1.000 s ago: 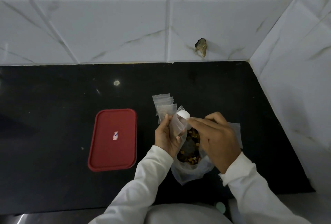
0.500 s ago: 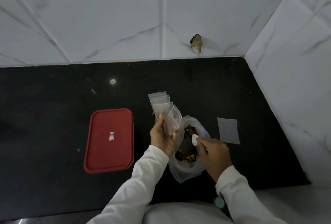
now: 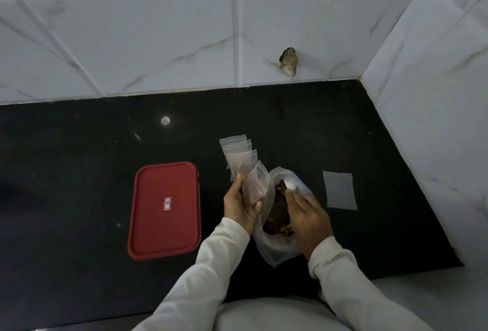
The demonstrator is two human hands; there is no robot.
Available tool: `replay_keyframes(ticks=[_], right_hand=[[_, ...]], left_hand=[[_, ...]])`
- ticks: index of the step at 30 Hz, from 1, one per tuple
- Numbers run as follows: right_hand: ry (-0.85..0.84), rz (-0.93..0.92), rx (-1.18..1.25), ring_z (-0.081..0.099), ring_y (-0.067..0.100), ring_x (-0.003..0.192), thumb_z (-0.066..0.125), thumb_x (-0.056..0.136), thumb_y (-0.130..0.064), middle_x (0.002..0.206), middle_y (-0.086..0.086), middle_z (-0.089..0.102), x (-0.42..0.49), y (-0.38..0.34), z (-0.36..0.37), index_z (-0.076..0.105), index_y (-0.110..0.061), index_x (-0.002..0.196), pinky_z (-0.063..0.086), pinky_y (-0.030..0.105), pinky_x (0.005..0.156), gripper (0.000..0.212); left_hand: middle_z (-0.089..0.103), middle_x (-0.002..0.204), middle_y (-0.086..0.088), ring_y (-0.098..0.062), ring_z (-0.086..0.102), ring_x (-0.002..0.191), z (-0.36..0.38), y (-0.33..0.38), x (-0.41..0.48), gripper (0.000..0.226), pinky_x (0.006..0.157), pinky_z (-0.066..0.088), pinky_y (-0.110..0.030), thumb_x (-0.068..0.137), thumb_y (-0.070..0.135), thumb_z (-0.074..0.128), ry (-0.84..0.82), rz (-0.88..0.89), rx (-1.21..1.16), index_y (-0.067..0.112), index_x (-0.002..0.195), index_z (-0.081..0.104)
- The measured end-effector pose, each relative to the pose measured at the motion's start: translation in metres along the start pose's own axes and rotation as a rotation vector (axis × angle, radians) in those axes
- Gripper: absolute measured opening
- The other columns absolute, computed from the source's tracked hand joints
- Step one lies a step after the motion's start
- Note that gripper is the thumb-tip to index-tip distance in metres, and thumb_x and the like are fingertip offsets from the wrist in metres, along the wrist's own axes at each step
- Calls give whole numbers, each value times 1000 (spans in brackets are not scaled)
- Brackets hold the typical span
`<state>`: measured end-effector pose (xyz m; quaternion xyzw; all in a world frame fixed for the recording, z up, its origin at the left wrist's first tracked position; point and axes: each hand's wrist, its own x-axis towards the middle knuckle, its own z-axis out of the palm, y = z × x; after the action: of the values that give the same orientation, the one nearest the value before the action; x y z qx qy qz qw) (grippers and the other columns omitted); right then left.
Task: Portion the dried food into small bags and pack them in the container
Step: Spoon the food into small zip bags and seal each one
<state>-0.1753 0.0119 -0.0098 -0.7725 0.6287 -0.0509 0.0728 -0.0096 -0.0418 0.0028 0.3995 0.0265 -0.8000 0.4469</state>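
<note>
Step in hand: judging from the layout, scooping a portion from the big bag into one small bag.
Left hand: the left hand (image 3: 241,205) grips the small zip bag (image 3: 255,184) between thumb and curled fingers, mouth held open and tilted towards the big bag.
Right hand: the right hand (image 3: 308,216) reaches into the big bag's mouth, fingers curled round what looks like a small white scoop (image 3: 290,185); that part is blurred.
Dried food: brown pieces lie inside the large clear bag (image 3: 276,250), which sits on the counter between the two hands, just in front of the person.
Doing it well: keep the small bag's mouth right beside the big bag's rim so spills drop back in; lift a level scoop, not a heaped one; leave the top strip free of crumbs so the zip can close.
Spare bags: a fanned stack of small bags (image 3: 236,147) lies just beyond the left hand; a single flat bag (image 3: 340,190) lies to the right, apart from the rest.
Container: the red-lidded container (image 3: 163,210) sits to the left, lid on, so it needs opening before packing.
Surface: a black stone countertop (image 3: 79,159), glossy, with a pale round spot (image 3: 165,120) near the wall.
Room: a corner of white marble-veined wall tiles (image 3: 132,40), dimly lit, with a chipped hole (image 3: 289,62) low in one tile.
</note>
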Motion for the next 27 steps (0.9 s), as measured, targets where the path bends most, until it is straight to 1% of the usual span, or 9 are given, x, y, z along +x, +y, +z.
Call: replay_keyframes(ticks=[7,10,12,14,17,19,22,25,27], right_hand=[[-70,-5,-34,69,31,92,95,47,-27,106,16,70,9,1,9,71,-1,106,60,39,71,68],[-75,-17,-25,71,31,83,95,44,-22,95,16,72,18,0,16,73,-2,95,60,40,69,59],[-52,6,-9,70,32,88,91,55,-15,99,15,70,22,2,19,72,-3,100,58,41,75,50],[-89,50,-13,60,29,110,66,85,-10,119,10,62,23,-1,15,63,-6,120,46,38,94,35],[-67,49,10,52,20,114,45,97,-13,123,3,58,19,0,16,58,-12,126,37,29,95,32],[-112,17,43,61,24,105,65,86,-13,113,5,64,16,-1,14,64,-11,118,45,32,90,32],[-43,-22,130,69,24,66,91,47,-2,74,6,71,10,4,15,75,-9,84,57,32,59,40],[38,-20,224,69,23,63,81,62,-1,71,6,71,4,3,9,76,-8,86,58,33,58,25],[103,120,321,66,21,65,75,75,-2,73,6,70,1,5,6,75,-11,90,56,32,60,17]], left_hand=[[73,87,-9,-18,65,59,1,-4,3,41,39,50,-19,96,43,55,22,13,40,20,75,80],[74,89,-10,-18,65,61,1,-5,2,36,39,50,-19,96,43,55,51,12,39,18,83,79],[74,91,-10,-19,66,61,0,-6,3,33,39,51,-20,96,43,55,66,13,40,16,96,73],[74,91,-9,-18,66,61,0,-7,5,33,40,51,-21,96,45,54,79,26,67,16,103,69],[75,92,-9,-18,67,64,2,-10,6,34,42,52,-21,96,45,54,99,39,88,16,104,69],[73,100,-11,-18,68,64,1,-11,8,36,43,52,-21,95,46,55,128,50,90,16,108,69],[70,113,-13,-19,70,66,-1,-12,11,41,44,52,-21,94,47,56,162,55,68,16,118,68],[71,110,-12,-19,68,65,-2,-11,10,37,43,52,-21,95,46,56,160,50,48,17,113,69],[71,104,-11,-18,66,63,-2,-11,10,35,42,51,-20,95,45,56,143,48,36,16,110,69]])
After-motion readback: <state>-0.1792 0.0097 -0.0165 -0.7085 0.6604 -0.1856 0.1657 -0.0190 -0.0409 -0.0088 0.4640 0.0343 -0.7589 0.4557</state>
